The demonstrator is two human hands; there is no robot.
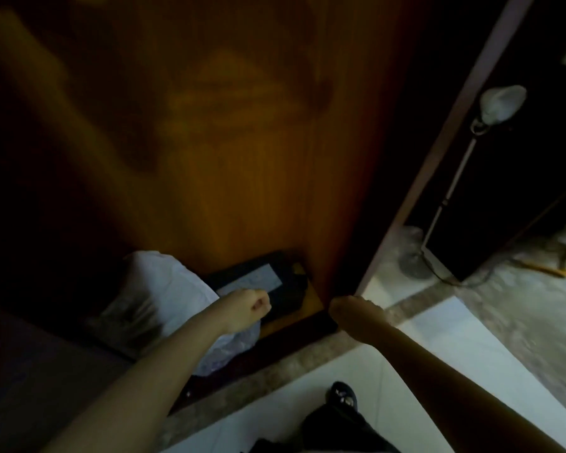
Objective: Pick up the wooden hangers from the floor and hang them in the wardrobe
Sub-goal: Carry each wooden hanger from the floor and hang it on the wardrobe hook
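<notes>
- Ahead of us rises the wardrobe panel, filling the upper left and the middle.
- On the wardrobe's bottom board a bag lies at the left, with a flat case just beside it on the right.
- Our left hand is in front of the bag and the case.
- Our right hand is at the panel's lower right corner.
- To the right, beyond a frame post, a floor lamp stands.
- Our foot rests on the floor, between our arms.

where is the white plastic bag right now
In the head view the white plastic bag lies lower left on the wardrobe floor, left of the black case, partly under the left forearm.
</notes>
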